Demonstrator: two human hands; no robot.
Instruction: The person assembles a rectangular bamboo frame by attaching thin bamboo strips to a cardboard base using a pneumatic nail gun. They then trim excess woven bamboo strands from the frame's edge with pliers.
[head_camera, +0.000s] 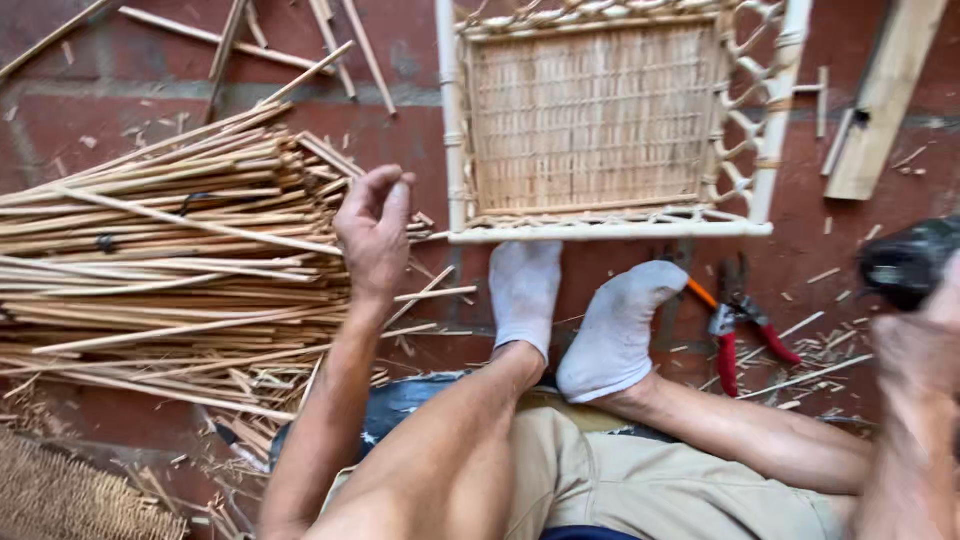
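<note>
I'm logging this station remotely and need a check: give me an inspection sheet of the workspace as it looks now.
Surface: red brick floor, littered with cane offcuts.
Job's things: bundle of cane sticks under the left hand; woven rattan frame braced by socked feet.
Clutter: red-handled pliers, wooden plank, woven mat corner.
Grippers: left hand over the sticks, fingers curled, empty; right hand blurred, beside a dark tool, grip unclear.
Cables: nothing seen.
Surroundings: nothing seen beyond the floor.
</note>
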